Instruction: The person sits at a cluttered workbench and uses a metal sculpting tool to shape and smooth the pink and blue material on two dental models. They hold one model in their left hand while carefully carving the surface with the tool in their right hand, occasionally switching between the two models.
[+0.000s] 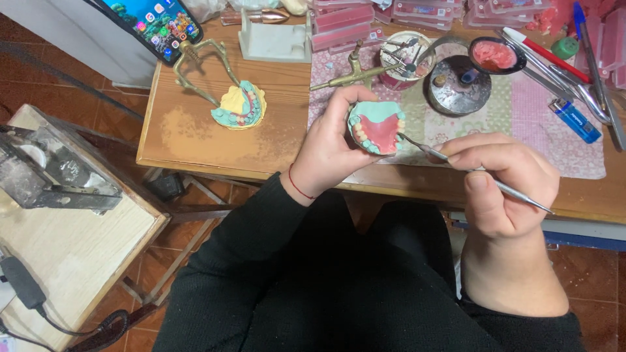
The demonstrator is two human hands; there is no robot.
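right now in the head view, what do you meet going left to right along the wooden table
phone → brass articulator → yellow and green dental cast → left hand holding denture model → right hand with metal wax tool → blue lighter

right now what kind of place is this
Likely a small dental technician's workbench. The left hand holds a denture model with pink wax gums, the right hand works it with a metal carving tool, and another model sits on a brass articulator.
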